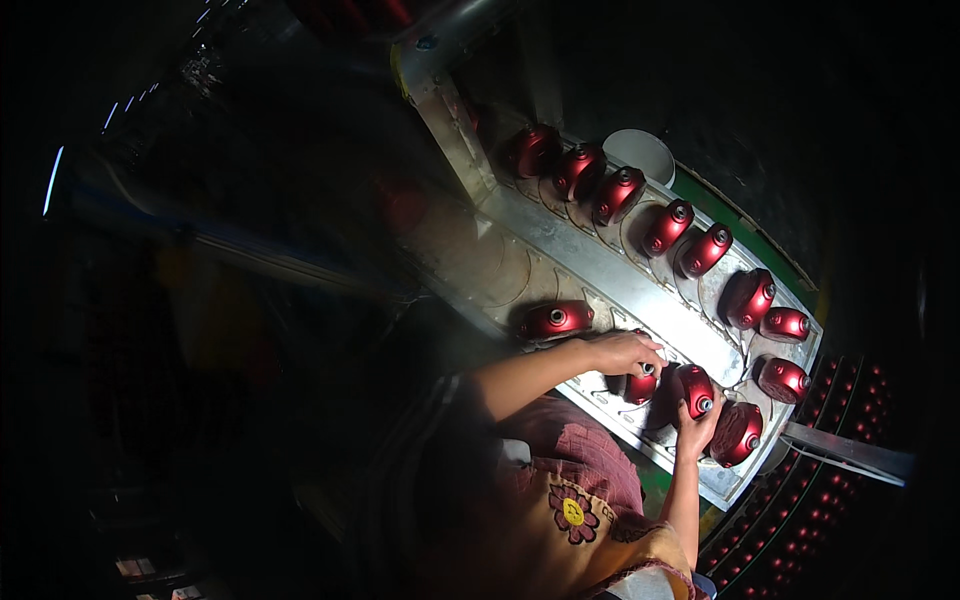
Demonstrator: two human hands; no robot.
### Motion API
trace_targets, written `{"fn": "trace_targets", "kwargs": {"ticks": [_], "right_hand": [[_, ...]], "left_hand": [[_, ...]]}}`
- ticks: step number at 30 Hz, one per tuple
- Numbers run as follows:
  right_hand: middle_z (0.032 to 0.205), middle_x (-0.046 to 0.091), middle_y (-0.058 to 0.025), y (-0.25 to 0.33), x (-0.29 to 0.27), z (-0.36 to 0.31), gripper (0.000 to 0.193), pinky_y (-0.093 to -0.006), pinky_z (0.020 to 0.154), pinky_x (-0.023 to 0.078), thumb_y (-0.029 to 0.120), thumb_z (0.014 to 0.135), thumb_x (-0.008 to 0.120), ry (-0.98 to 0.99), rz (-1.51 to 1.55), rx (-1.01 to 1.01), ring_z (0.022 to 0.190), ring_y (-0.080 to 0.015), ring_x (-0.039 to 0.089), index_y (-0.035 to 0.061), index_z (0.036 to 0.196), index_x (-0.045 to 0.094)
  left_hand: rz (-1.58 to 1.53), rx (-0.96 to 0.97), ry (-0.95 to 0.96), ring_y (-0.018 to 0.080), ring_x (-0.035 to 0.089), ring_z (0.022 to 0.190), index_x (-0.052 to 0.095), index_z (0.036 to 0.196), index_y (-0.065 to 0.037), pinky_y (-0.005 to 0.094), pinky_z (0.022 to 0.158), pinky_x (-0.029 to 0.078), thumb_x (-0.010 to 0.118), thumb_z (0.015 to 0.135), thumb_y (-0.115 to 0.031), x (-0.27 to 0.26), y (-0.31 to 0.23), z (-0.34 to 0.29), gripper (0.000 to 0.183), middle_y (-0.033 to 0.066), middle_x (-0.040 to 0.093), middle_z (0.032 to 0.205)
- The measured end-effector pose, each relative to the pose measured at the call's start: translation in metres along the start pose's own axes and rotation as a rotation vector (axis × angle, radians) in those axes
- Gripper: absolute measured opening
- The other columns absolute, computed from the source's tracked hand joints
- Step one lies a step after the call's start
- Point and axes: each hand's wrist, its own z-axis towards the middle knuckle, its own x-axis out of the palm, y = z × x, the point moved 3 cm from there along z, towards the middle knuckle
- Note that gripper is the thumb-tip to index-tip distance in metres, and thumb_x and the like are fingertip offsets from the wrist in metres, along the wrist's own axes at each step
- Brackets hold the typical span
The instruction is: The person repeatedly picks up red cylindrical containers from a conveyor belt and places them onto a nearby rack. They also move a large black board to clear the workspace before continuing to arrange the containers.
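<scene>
My left hand (627, 354) comes in from the left, its fingers closed round the top of a glossy red rounded part (640, 388) with a metal-ringed neck. Most of that part's upper side is hidden by the fingers. Lower right, my right hand (697, 427) grips another red rounded part (694, 385) by its near end, beside the ringed neck. Both parts are over the near side of a metal tray-like conveyor table (640, 425). A third red part (556, 319) lies left of my left hand, and one more red part (738, 434) is just right of my right hand.
Several similar red parts (668, 228) line the table's far side, behind a raised metal centre strip (620, 275). A white round container (640, 155) stands beyond. At right, a metal bar (850, 455) juts out above racks (800, 530) with many small red shapes. Surroundings are dark.
</scene>
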Motion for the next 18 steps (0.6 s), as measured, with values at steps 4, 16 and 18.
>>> {"fn": "trace_targets", "kwargs": {"ticks": [4,16,18], "right_hand": [[0.134,0.052,-0.0179,-0.043,-0.030,0.004,0.066,-0.0398,0.109,0.036,0.001,0.076,0.077,-0.157,0.169,0.124,0.123,-0.0300,0.050,-0.0027,0.135,0.047],[0.139,0.046,-0.0279,-0.126,-0.121,0.023,0.077,-0.0437,0.113,0.031,0.017,0.077,0.081,-0.146,-0.063,0.193,0.130,-0.0387,0.044,-0.0073,0.138,0.042],[0.143,0.042,-0.0270,-0.132,-0.160,0.009,0.082,-0.0433,0.115,0.028,0.019,0.079,0.080,-0.167,0.064,0.149,0.135,-0.0366,0.039,-0.0076,0.143,0.036]], "left_hand": [[0.114,0.014,0.088,0.0256,0.044,0.136,0.068,0.102,-0.016,0.0464,0.112,0.033,0.068,0.079,-0.015,0.030,-0.021,0.042,0.023,0.0026,0.060,0.134],[0.157,-0.064,-0.179,0.0294,0.036,0.140,0.059,0.123,-0.009,0.0416,0.115,0.028,0.073,0.073,-0.015,0.133,-0.109,0.123,0.052,0.0134,0.046,0.146],[0.142,-0.185,-0.426,0.0307,0.036,0.139,0.056,0.127,-0.008,0.0422,0.115,0.029,0.074,0.073,-0.017,0.156,-0.138,0.122,0.058,0.0142,0.045,0.146]]}}
